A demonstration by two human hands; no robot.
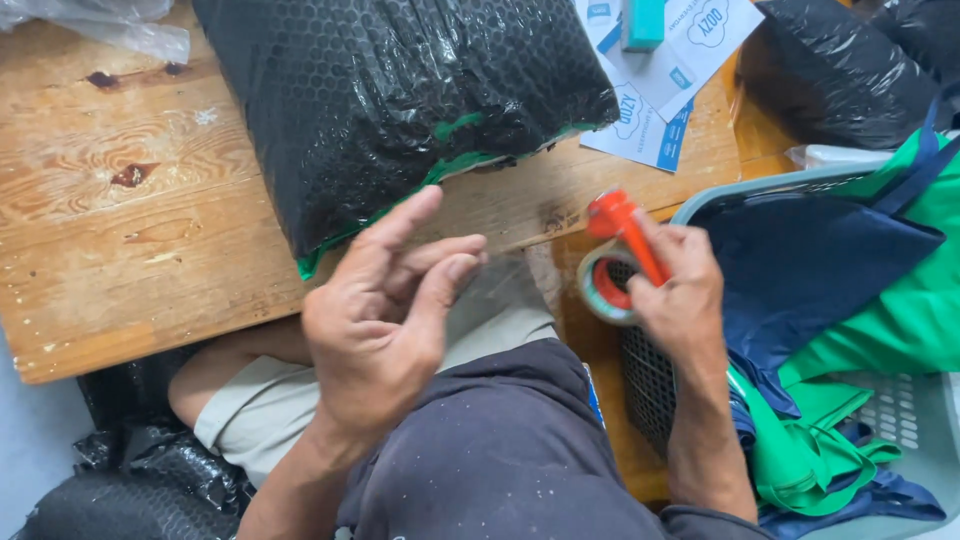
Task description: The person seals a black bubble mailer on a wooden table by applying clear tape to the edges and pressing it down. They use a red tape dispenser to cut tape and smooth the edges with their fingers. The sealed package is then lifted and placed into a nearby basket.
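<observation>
- A large black bubble-wrap parcel [400, 100] lies on the wooden table, a strip of green showing along its lower edge — its top runs past the frame.
- White paper labels [665, 75] with blue printing lie fanned out to the right of it, on the table.
- A small teal box [643, 22] rests on those labels, cut off by the top edge.
- Another black wrapped parcel [845, 75] sits at the upper right.
- More black wrapped bundles [140, 480] lie at the lower left — probably on the floor.
</observation>
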